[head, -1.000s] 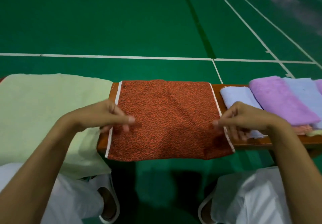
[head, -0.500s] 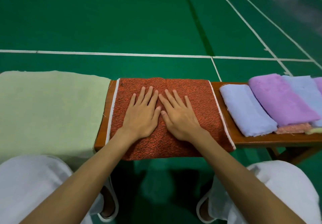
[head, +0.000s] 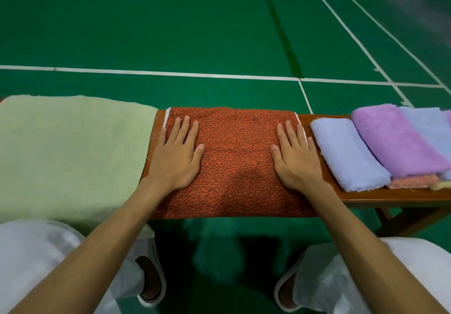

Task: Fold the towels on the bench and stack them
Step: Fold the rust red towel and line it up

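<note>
The left hand and the right hand both lie flat, palms down and fingers straight, gripping nothing. They are well apart, one near each short end of the red towel, with the fingertips pointing away from the person. The right hand's outer fingers reach the white hem on that side, and the left hand sits just inside the other hem. Placed like this, they appear to be pressing the cloth smooth from both ends, so that it lies without ridges and the next fold comes out square.

The red towel lies across the middle of the bench, directly in front of the person, and its near edge hangs a little over the front. It looks doubled already, though how many layers it has I cannot tell.

To the left a green towel is spread wide and unfolded, probably waiting its turn. To the right a blue towel lies folded. Beside it a purple towel leans on other folded ones, overlapped rather than squarely stacked, so the stacking seems not yet done.

Beyond the bench is the green floor with white lines, and the person's knees show below.
</note>
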A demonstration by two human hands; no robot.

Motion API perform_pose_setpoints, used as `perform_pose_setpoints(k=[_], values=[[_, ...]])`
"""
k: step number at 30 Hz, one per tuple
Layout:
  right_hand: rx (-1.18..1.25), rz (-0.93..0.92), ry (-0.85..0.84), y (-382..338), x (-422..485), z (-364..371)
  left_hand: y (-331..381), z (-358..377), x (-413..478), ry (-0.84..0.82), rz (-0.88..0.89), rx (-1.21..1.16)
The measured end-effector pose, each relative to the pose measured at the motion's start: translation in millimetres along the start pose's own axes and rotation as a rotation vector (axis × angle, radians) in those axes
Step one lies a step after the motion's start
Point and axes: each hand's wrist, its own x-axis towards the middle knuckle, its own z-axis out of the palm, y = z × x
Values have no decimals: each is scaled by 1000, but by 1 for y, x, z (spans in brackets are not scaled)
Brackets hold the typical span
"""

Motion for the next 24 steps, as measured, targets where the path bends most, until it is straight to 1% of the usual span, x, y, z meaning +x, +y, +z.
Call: perform_pose_setpoints(k=[3, 5, 7, 9, 11, 13, 15, 16, 19, 22, 24], values=[[-3, 3, -3, -1, 0, -1, 0, -1, -1, -3, -1, -14], [-5, 4, -4, -2, 0, -3, 1, -4, -1, 0, -2, -68], [-10, 2, -21, -4, 0, -5, 1, -9, -1, 14, -20, -195], [25, -1, -31, -4, 0, -9, 0, -16, -2, 64, -55, -339], [107, -5, 40, -3, 1, -14, -4, -23, -2, 137, -93, -387], [174, -10, 186, -2, 2, -21, -9, -28, -2, 218, -148, -361], [202, 49, 279, 0, 3, -29, -14, -34, 0, 283, -244, -331], [204, 102, 289, 0, 3, -33, -17, -37, 1, 289, -307, -318], [129, 254, 238, 1, 2, -38, -24, -40, 4, 182, -454, -246], [84, 335, 176, -1, 3, -38, -26, -38, 5, 118, -482, -191], [103, 363, 153, -3, 5, -37, -25, -38, 6, 113, -496, -233]])
